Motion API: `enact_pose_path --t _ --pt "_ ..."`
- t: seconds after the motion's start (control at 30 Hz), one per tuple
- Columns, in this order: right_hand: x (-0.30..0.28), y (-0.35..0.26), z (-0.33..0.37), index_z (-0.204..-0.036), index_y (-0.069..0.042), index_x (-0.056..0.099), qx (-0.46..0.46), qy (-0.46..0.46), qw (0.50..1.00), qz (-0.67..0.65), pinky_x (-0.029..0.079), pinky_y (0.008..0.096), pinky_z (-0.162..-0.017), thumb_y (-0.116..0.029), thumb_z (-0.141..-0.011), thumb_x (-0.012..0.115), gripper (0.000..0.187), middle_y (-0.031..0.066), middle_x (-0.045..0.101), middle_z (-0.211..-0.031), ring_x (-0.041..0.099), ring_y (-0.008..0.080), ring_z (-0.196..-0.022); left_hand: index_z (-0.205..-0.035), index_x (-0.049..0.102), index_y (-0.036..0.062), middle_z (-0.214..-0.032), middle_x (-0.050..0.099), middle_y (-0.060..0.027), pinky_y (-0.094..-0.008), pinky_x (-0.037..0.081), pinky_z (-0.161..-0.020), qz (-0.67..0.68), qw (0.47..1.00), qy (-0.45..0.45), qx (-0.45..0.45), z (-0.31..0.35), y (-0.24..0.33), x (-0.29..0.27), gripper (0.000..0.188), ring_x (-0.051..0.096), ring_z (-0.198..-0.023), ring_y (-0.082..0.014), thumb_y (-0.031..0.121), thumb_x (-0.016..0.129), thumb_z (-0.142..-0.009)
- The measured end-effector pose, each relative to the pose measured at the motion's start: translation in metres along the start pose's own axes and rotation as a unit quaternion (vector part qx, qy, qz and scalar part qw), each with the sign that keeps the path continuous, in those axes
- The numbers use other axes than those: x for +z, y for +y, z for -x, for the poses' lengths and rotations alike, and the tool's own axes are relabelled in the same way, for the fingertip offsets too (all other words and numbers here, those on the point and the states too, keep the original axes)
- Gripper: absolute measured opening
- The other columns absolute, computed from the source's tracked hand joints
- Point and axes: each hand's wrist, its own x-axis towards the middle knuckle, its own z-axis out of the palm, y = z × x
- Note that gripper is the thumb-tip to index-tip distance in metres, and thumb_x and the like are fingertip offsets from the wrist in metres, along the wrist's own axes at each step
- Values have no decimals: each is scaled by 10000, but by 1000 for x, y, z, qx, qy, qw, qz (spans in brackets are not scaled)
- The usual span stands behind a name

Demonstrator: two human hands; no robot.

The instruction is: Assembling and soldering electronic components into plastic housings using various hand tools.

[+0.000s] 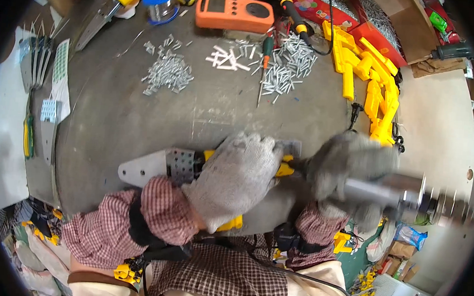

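Left hand (238, 175): in the head view, wore a grey knit glove and lay back-up, its fingers curled over the yellow piece (285, 169), gripping it.
Yellow piece: sat under the left hand, mostly covered, with bits showing to either side of the glove and below the wrist.
Metal plate (143, 166): reached out to the left of that hand, flat, silver and tapering, beside a block dotted with holes (180, 165).
Right hand (350, 160): was gloved too and blurred, wrapped around the silver tool (375, 192), just right of the left hand.
Silver tool: pointed away to the right of the right hand, its ribbed far end smeared by blur.
Rivet heaps: one (168, 73) lay ahead of the left hand and slightly left, the other (291, 64) ahead and right, with a screwdriver (266, 52) at its edge.
Orange meter (234, 13): rested well ahead of the left hand.
Yellow castings (382, 86): were piled beyond the right hand.
Workbench (109, 113): spread grey beneath both hands.
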Motion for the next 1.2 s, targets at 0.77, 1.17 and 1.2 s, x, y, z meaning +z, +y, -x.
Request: enact_pose_path --t 0.77,1.17,1.2 --pt "120 -19 -12 -1144 -53 564 -70 -23 997 -36 519 277 -394 -320 -842 817 476 70 641 -733 636 156 -501 -940 733 15 -889 715 -208 -454 546 -810 3 998 56 7 13 -3 -12 276 704 -862 -357 251 745 -797" --pt "100 -31 -55 -1218 -97 594 -22 2 1000 8 588 377 -533 -291 -894 761 413 75 673 -776 681 239 -588 -1229 617 32 -1053 667 -198 -466 541 -854 62 997 33 -34 45 -24 -51 497 660 -1002 -367 379 716 -887" --pt "101 -24 -52 -1218 -93 600 13 34 990 -136 582 340 -553 -219 -884 753 389 50 670 -780 675 209 -601 -1255 617 48 -1050 665 -195 -472 542 -855 113 989 -30 -91 60 -31 -63 519 654 -1001 -380 402 719 -890"
